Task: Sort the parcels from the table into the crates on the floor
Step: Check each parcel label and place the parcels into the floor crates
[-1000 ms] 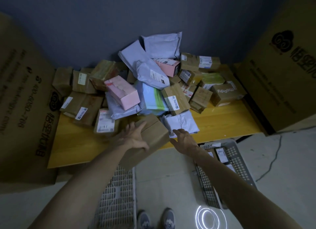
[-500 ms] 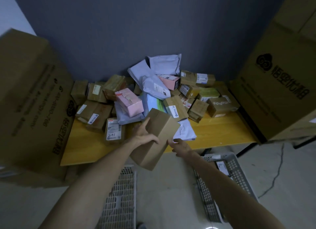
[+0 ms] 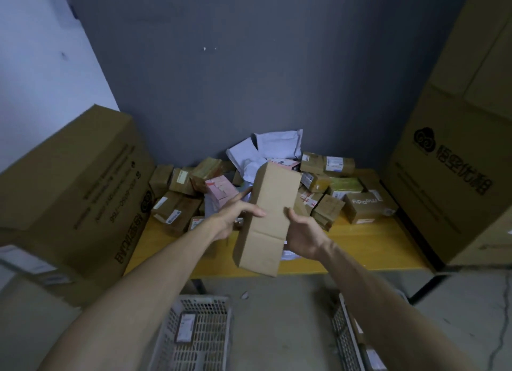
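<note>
Gripping raised brown box (image 3: pixel 267 221), both hands (image 3: pixel 232 218) now.

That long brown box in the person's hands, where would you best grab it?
Around its middle, by the two long side edges, one hand from each side. The long brown box is narrow and stands nearly upright, so the left hand and right hand can wrap its edges there, which probably keeps it balanced.

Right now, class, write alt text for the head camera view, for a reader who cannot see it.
A left hand and right hand grip a plain brown cardboard box in front of a yellow table heaped with parcels. Two pale mesh crates stand on the floor below.
</note>
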